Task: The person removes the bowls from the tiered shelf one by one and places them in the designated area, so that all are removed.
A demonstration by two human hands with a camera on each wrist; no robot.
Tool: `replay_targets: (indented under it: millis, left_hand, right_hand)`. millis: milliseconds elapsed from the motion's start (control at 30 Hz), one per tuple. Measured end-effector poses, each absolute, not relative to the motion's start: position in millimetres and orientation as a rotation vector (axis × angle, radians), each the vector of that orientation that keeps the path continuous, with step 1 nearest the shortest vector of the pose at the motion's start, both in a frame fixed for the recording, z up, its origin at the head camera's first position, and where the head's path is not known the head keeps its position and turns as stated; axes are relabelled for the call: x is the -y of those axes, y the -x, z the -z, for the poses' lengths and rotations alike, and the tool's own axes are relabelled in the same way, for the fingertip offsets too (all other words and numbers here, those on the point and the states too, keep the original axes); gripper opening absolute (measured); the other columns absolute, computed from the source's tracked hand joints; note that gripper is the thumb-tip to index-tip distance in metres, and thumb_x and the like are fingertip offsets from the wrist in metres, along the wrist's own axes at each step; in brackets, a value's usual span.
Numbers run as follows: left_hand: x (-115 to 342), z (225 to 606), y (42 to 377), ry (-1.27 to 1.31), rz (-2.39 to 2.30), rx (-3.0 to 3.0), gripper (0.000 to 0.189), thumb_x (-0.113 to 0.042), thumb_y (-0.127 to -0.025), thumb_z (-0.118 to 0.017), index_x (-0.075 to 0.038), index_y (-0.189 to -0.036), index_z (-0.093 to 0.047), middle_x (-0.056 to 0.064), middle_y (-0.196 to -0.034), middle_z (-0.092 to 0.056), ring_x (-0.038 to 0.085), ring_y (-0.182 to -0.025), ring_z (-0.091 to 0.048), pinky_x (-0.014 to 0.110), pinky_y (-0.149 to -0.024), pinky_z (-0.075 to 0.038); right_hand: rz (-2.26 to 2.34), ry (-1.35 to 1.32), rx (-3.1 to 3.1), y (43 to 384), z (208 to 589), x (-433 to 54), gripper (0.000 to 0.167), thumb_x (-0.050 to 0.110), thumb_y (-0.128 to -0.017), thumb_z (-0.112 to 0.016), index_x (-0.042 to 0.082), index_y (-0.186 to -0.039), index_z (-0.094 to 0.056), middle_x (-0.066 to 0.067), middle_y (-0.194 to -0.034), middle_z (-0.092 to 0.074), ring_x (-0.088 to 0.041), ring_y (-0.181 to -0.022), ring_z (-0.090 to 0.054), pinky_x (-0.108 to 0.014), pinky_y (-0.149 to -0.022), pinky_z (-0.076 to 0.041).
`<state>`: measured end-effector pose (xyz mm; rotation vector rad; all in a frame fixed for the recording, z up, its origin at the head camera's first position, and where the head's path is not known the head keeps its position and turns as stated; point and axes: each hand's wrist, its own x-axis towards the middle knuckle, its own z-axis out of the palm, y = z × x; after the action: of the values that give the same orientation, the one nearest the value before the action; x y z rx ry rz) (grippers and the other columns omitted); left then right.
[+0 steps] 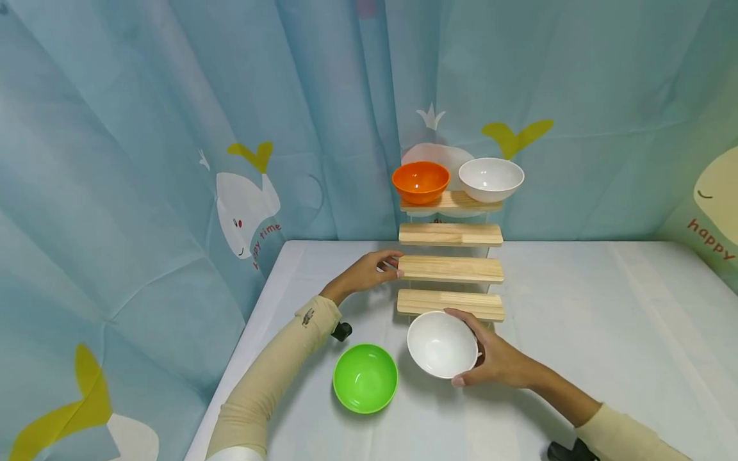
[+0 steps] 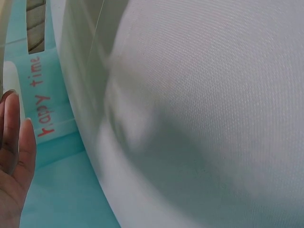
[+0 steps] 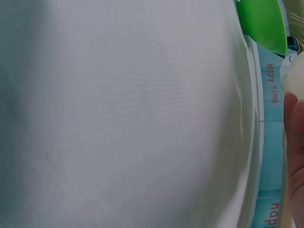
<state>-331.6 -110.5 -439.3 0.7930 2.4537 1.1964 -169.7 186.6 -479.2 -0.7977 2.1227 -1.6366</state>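
Note:
In the head view, my right hand (image 1: 498,362) grips a white bowl (image 1: 441,346) by its right side, thumb at the near rim and fingers at the far rim. The bowl is tilted and overlaps the front of the lowest plank. A stepped wooden rack (image 1: 450,269) stands behind it. My left hand (image 1: 366,272) holds the left end of a middle plank between thumb and fingers. On the table, left of the white bowl, sits a green bowl (image 1: 366,379). Only part of the held bowl (image 3: 297,78) shows in the right wrist view.
An orange bowl (image 1: 421,182) and another white bowl (image 1: 491,179) stand side by side on the rack's top plank. A white cloth covers the table (image 1: 605,333). Blue printed curtains (image 1: 346,128) hang behind and to the left.

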Motion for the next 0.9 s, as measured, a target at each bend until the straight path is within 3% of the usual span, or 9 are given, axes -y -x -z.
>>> replay_targets:
  millis: [300, 667, 900]
  left_hand:
    - [112.3, 440.3, 331.8, -0.792, -1.194, -2.456, 0.057, -0.036, -0.098, -0.067, -0.016, -0.149, -0.05, 0.009, -0.132, -0.061, 0.024, -0.116, -0.06, 0.036, -0.091, -0.053]
    - [112.0, 439.9, 331.6, -0.801, -1.213, -2.435, 0.058, -0.035, -0.099, -0.067, -0.013, -0.149, -0.049, 0.009, -0.132, -0.061, 0.025, -0.117, -0.059, 0.038, -0.097, -0.052]
    - [112.4, 439.8, 329.5, -0.782, -1.215, -2.437, 0.057, -0.036, -0.098, -0.066, -0.017, -0.149, -0.049, 0.008, -0.131, -0.061, 0.024, -0.116, -0.059, 0.037, -0.093, -0.052]
  right_hand:
    - [1.62, 0.77, -2.094, 166.8, 479.1, -185.1, 0.111, 0.006, -0.075, -0.084, 0.021, -0.16, -0.015, -0.026, -0.148, -0.033, -0.037, -0.112, -0.06, -0.037, -0.078, -0.061]
    - [1.572, 0.855, -2.093, 165.2, 484.9, -183.0, 0.109, 0.005, -0.074, -0.085, 0.015, -0.159, -0.016, -0.032, -0.143, -0.036, -0.025, -0.109, -0.063, -0.038, -0.078, -0.061]
    - [1.514, 0.855, -2.086, 163.6, 485.6, -181.3, 0.11, 0.007, -0.075, -0.085, 0.007, -0.159, -0.013, -0.029, -0.141, -0.041, -0.027, -0.111, -0.061, -0.036, -0.079, -0.059]
